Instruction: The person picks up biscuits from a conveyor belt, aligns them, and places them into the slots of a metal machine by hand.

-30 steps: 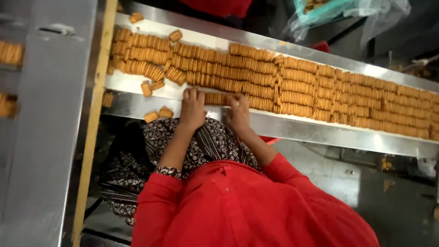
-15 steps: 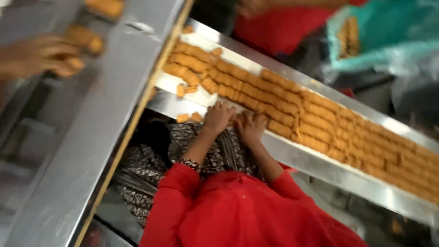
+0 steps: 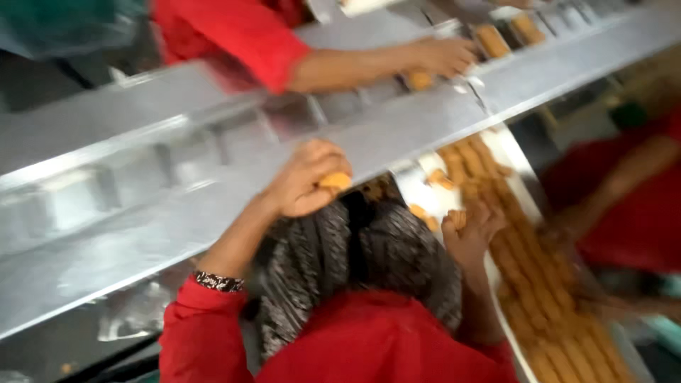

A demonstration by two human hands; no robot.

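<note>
Seen from above, my left hand [image 3: 303,181] is raised over the sloping steel channel [image 3: 213,213] and is closed around a short stack of golden biscuits [image 3: 334,182]. My right hand [image 3: 471,232] is lower, at the edge of the belt [image 3: 425,193], its fingers curled on a few biscuits [image 3: 457,218]. Long rows of biscuits [image 3: 539,291] run down the belt to the lower right. A patterned headscarf [image 3: 355,262] and red sleeves fill the bottom of the blurred view.
Another person's hand [image 3: 441,55], in a red sleeve, reaches across the upper steel track and holds biscuits [image 3: 419,79]. More biscuits [image 3: 492,40] lie in that track's pockets. A further person in red [image 3: 624,206] is at the right, beyond the belt.
The view has swung round and gone blurry. My left hand has lifted off the belt with a stack of biscuits, up over the steel channel. My right hand has stayed at the belt.
</note>
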